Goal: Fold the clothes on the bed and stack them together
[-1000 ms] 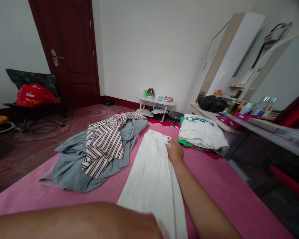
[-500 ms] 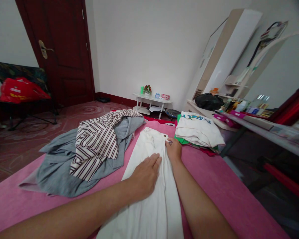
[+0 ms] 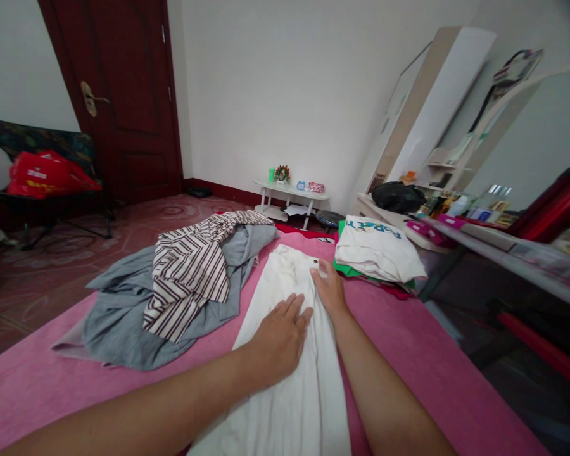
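Note:
White trousers (image 3: 285, 272), folded lengthwise, lie on a pink bed cover (image 3: 389, 354) with the waistband and its button at the far end. My left hand (image 3: 282, 335) rests flat on the middle of the trousers, fingers stretched out. At the waistband's right edge, beside the button, my right hand (image 3: 330, 288) touches the cloth with its thumb apart from the fingers. It appears to hold nothing.
To the left lie a striped garment (image 3: 190, 272) and grey clothing (image 3: 118, 316) in a loose heap. A folded white T-shirt (image 3: 377, 253) tops a stack at right. Beyond the bed's right side stands a cluttered table (image 3: 513, 269); a small white table (image 3: 292, 190) stands against the wall.
My right hand has loosened from the waistband edge, its thumb moving left onto the cloth. My left hand stays flat, fingers slightly more spread. The view has shifted slightly.

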`<state>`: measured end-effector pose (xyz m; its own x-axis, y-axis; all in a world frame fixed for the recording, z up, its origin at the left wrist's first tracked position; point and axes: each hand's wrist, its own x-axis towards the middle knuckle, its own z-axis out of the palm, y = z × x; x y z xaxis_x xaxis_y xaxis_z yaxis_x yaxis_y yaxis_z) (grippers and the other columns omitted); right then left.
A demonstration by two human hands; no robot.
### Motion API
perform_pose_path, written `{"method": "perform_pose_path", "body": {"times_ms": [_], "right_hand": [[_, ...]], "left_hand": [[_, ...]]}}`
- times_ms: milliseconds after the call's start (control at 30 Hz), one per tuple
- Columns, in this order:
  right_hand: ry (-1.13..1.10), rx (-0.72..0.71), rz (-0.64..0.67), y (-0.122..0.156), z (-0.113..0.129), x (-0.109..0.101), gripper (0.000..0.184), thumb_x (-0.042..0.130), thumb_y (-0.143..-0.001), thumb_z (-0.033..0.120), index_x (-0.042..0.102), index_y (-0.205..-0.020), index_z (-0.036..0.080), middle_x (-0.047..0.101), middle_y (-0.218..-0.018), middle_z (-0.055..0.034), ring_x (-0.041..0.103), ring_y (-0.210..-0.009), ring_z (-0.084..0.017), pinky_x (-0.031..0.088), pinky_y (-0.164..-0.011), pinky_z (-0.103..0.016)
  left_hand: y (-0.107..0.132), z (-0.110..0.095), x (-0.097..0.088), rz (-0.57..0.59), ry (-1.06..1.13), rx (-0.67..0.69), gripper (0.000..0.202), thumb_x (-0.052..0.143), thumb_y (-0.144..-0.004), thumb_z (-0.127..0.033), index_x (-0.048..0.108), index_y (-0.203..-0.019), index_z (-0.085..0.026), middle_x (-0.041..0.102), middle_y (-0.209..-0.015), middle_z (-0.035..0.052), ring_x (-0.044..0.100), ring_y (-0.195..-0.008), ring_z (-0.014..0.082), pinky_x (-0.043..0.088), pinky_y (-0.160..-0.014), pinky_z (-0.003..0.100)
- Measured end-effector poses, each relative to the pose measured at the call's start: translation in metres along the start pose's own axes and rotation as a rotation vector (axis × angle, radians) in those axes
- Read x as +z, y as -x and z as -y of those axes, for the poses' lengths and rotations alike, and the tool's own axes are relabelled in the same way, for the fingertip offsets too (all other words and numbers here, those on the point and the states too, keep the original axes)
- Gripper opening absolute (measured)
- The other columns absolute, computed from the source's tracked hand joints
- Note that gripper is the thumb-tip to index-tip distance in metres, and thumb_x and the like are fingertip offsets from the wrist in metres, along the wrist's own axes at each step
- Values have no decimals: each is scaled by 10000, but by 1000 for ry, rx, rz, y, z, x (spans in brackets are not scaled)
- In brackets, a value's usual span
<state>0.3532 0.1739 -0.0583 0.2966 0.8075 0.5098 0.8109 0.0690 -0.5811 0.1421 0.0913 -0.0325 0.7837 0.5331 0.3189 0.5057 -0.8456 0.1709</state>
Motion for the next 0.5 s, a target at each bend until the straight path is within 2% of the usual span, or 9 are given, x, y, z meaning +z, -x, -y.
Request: {"method": "perform_pose_path", "body": {"times_ms": [100, 167, 233, 333, 500], "right_hand": [[120, -92, 164, 1, 3, 4, 452, 453, -909, 333, 457, -1319, 145, 501, -1376, -101, 430, -1288, -170, 326, -1067, -310], [282, -104, 303, 0, 6, 5, 438, 407, -935, 307, 463, -1334, 136, 410, -1453, -105, 309, -1371, -179, 249, -1115, -339], [422, -89, 385, 0, 11, 6, 458, 349, -962, 320, 428, -1376, 142, 319, -1505, -108, 219, -1410, -203, 209, -1129, -389], [525, -53, 441, 1, 17, 4, 518, 292, -979, 388, 319, -1446, 164, 218, -1542, -106, 160, -1426, -221, 192, -1126, -435], [564, -2, 504, 3, 22, 0, 574, 240, -976, 458, 227, -1483, 187, 132, -1564, -84, 99, -1437, -221, 145, -1134, -446]], "left_hand": [[0, -2, 0, -15, -9, -17, 473, 313, -938, -222, 422, -1383, -105, 335, -1473, 204, 309, -1362, 328, 308, -1097, 470], [0, -3, -1, -19, -24, -16, 469, 320, -937, -230, 432, -1375, -104, 352, -1459, 212, 328, -1350, 336, 322, -1085, 477], [-1, -4, -2, -12, -41, -8, 469, 318, -939, -239, 435, -1373, -105, 356, -1452, 223, 332, -1346, 345, 328, -1077, 485], [-1, -4, -2, 9, -55, -2, 471, 317, -941, -249, 431, -1377, -113, 345, -1455, 229, 328, -1346, 353, 332, -1074, 488], [0, -2, 1, -14, -50, 8, 465, 326, -943, -256, 428, -1378, -128, 349, -1457, 208, 321, -1353, 338, 329, -1081, 476]]}}
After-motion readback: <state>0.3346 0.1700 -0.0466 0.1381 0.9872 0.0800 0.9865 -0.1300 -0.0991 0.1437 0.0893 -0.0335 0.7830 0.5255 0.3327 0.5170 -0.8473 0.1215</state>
